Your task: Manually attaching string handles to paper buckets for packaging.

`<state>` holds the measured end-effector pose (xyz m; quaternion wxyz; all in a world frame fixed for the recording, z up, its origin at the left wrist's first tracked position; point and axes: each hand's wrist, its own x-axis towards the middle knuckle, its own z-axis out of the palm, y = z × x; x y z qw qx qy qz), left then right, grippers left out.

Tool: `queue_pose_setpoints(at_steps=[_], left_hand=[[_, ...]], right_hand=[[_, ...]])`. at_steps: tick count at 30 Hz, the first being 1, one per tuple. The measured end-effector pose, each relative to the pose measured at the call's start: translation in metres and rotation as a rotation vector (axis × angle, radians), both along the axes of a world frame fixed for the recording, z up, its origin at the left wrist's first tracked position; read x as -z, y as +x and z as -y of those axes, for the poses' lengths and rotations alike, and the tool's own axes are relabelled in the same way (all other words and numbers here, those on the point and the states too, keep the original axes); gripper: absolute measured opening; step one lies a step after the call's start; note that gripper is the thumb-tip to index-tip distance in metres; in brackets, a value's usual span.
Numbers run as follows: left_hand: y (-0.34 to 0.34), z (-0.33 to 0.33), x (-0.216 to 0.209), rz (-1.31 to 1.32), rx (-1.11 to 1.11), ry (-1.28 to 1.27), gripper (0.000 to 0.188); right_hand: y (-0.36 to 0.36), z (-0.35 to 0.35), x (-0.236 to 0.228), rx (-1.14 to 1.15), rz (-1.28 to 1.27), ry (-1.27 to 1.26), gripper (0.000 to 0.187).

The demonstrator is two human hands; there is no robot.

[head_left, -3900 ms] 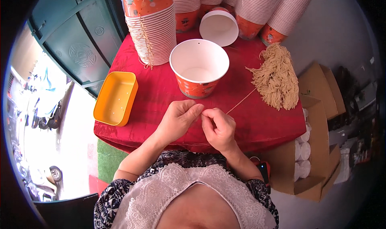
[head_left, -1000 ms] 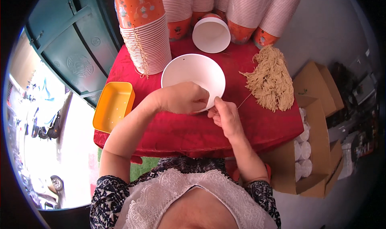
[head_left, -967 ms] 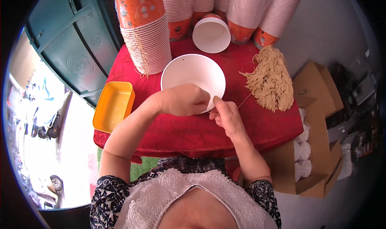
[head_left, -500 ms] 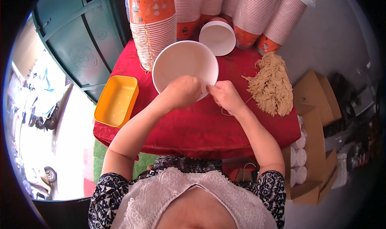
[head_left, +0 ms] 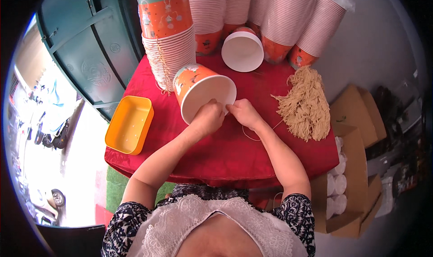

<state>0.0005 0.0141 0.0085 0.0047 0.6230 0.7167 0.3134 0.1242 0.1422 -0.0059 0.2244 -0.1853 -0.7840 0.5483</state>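
An orange-printed paper bucket (head_left: 191,79) with a white inside lies tilted on the red cloth, its mouth facing me. My left hand (head_left: 209,117) is closed in a fist inside the mouth, by the lower right rim; what its fingers grip is hidden. Just outside the same rim, my right hand (head_left: 244,112) pinches a thin beige cord (head_left: 252,139), its fingertips close to those of the left. A loop of this cord hangs below the right hand and trails toward a heap of beige cords (head_left: 306,106) on the right.
A tall stack of paper buckets (head_left: 169,54), with cord hanging down it, stands behind on the left. More wrapped stacks (head_left: 288,18) and a single bucket (head_left: 242,53) line the back. A yellow plastic basket (head_left: 130,124) sits at the left edge. Open cardboard boxes (head_left: 352,167) stand right of the table (head_left: 198,162).
The bucket has tipped and moved lower, so its printed side shows now. My hands have shifted slightly down with it, still together at the rim. The whole view has shifted slightly.
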Motion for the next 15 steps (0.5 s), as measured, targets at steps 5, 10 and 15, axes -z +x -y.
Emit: queue_pose_setpoints(at_steps=[5, 10, 15], left_hand=[[-0.004, -0.003, 0.018, 0.046, -0.041, -0.025, 0.02], [-0.001, -0.009, 0.013, 0.012, -0.082, -0.043, 0.019], [-0.003, -0.007, 0.015, 0.009, -0.076, -0.065, 0.015]], right_hand=[[0.003, 0.029, -0.027, 0.303, 0.562, 0.631, 0.035], [0.015, 0.055, -0.016, 0.184, 0.486, 1.035, 0.009], [0.018, 0.061, -0.018, 0.134, 0.136, 1.181, 0.004]])
